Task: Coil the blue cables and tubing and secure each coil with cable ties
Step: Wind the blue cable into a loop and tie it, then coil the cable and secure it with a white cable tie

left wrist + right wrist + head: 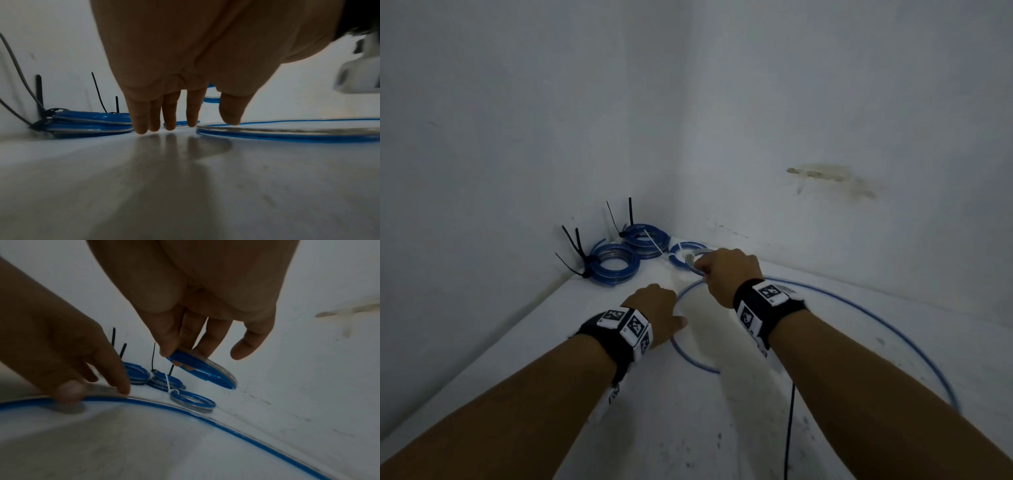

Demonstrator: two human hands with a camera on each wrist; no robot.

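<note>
Blue tubing, unmarked, in right hand

The left hand hung palm-down over the grey counter, fingers straight, tips at its surface. Left of them lay a blue coil bound with black cable ties; right, loose blue tubing.

White walls meet in corner; brownish stain right; dim light
</note>
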